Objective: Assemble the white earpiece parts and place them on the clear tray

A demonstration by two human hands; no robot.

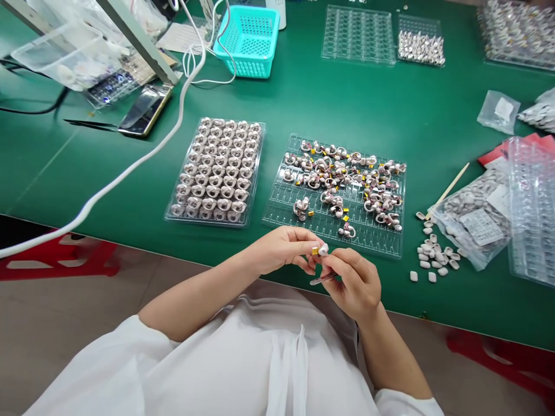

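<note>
My left hand (284,248) pinches a small white earbud part (323,249) with a gold tab, just over the table's near edge. My right hand (355,283) is closed beside it, fingertips touching the same part, and it holds a thin tweezer-like tool (323,279). Right behind the hands lies a clear tray (281,211) strewn with loose earbud parts (347,176). To its left a second clear tray (217,170) is filled with neat rows of the parts.
Small white caps (433,251) lie loose at the right beside plastic bags (472,216) and a wooden stick (448,188). A white cable (130,167) crosses the green table (108,150). A teal basket (248,40), phone (145,110), tweezers (89,123) and more trays (358,34) sit farther back.
</note>
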